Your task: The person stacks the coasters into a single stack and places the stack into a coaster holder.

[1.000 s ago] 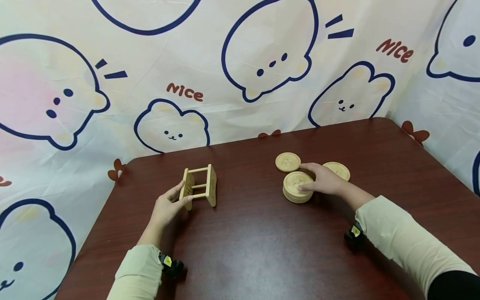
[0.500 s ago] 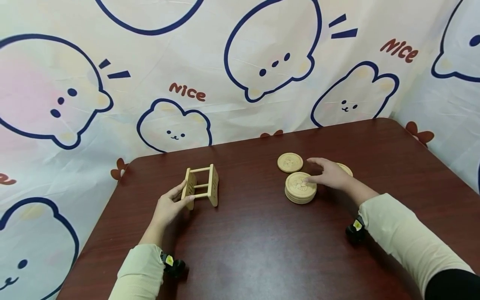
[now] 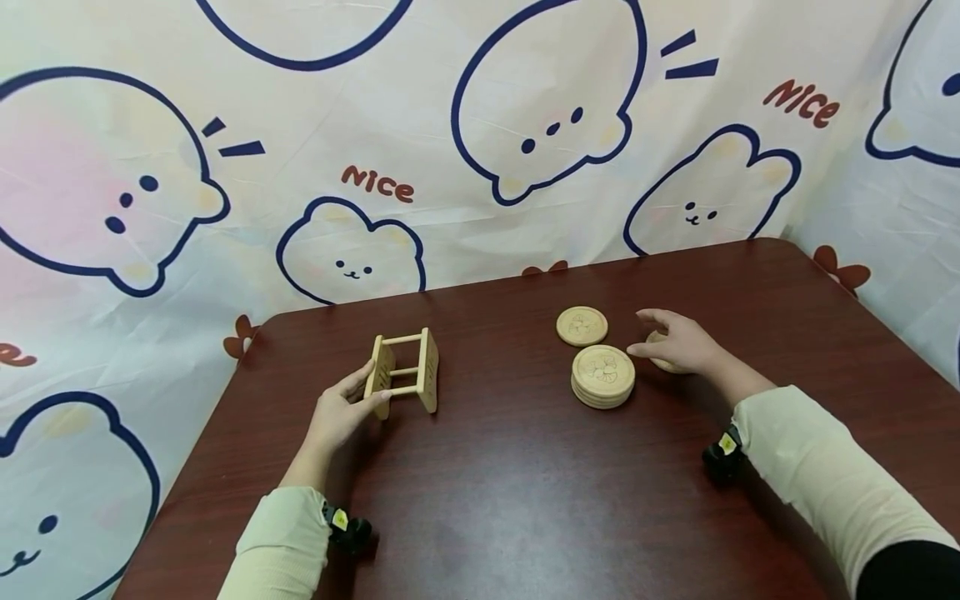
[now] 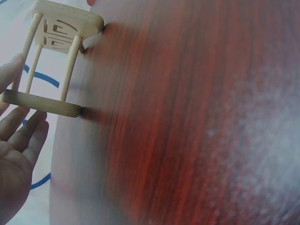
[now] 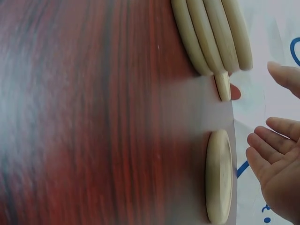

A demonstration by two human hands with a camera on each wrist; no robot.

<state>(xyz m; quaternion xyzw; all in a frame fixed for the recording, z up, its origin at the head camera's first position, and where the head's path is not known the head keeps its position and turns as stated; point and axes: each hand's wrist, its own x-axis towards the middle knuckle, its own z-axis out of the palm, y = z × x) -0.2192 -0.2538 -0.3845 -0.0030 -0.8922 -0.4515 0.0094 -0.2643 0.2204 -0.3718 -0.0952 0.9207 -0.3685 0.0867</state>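
The person's left hand (image 3: 336, 414) holds the near end panel of a small wooden rack (image 3: 402, 369), thumb and fingers curled against it; the wrist view shows the fingers (image 4: 21, 126) laid along the rack's lower rail (image 4: 41, 103), with two thin rods running up to a carved end panel (image 4: 65, 26). The rack stands on the dark red-brown table (image 3: 510, 492), well to the left of a stack of round wooden coasters (image 3: 602, 376). The right hand (image 3: 678, 343) hovers just right of that stack, fingers spread and relaxed, gripping nothing, above a single coaster (image 3: 662, 360) that lies flat on the table and is mostly hidden beneath it. From the right wrist view the stack shows four discs edge-on (image 5: 213, 35), and the lone coaster (image 5: 219, 176) lies just beside the open fingers (image 5: 262, 150), not touching them as far as I can tell. Another single coaster (image 3: 581, 325) lies just behind the stack, toward the wall. A cloth backdrop printed with cartoon bears and the word "Nice" (image 3: 375, 183) hangs behind the table, well beyond the stack. Both forearms wear pale cream sleeves (image 3: 817, 475).
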